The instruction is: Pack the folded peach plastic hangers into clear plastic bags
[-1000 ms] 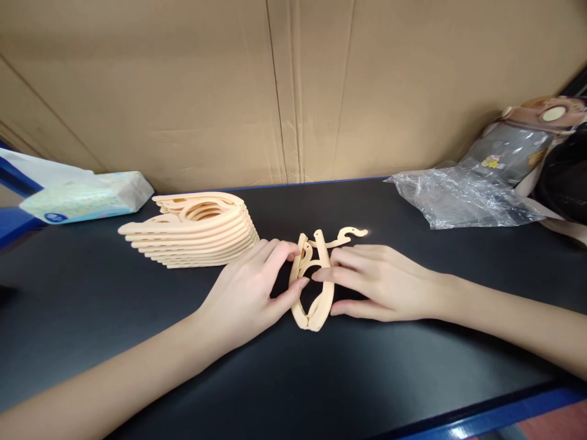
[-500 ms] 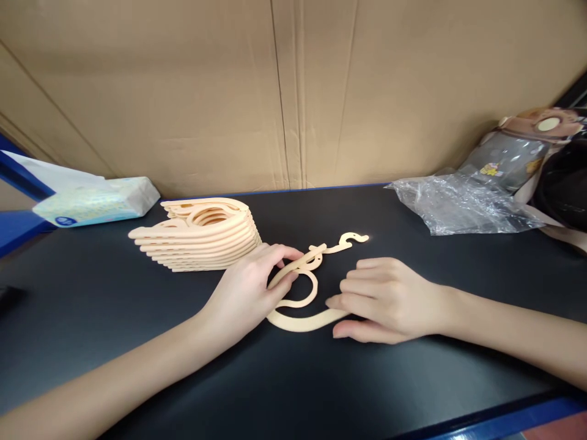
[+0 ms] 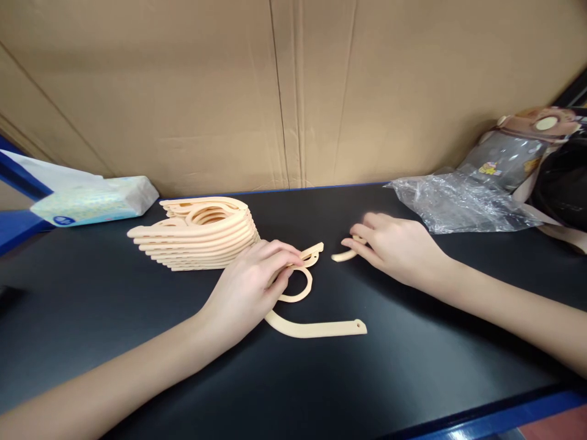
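A peach plastic folding hanger [image 3: 312,327] lies opened out on the black table top [image 3: 137,342]. My left hand [image 3: 250,287] presses on its ring-shaped middle with curled fingers. One long arm of the hanger sticks out to the right, free of both hands. My right hand [image 3: 394,247] lies farther back, fingers closed over the separate hook piece [image 3: 342,256], whose end shows by my fingertips. A stack of several folded peach hangers [image 3: 197,235] sits just left of my left hand.
A tissue pack [image 3: 92,198] lies at the back left. Crumpled clear plastic wrap [image 3: 458,205] and a packaged item [image 3: 518,156] sit at the back right. A cardboard wall [image 3: 293,85] closes the back. The table's blue front edge [image 3: 504,412] runs at the lower right.
The hanger went from folded upright to spread flat. My right hand let go of the hanger's long arm and moved back to the hook piece. My left hand stayed on the ring.
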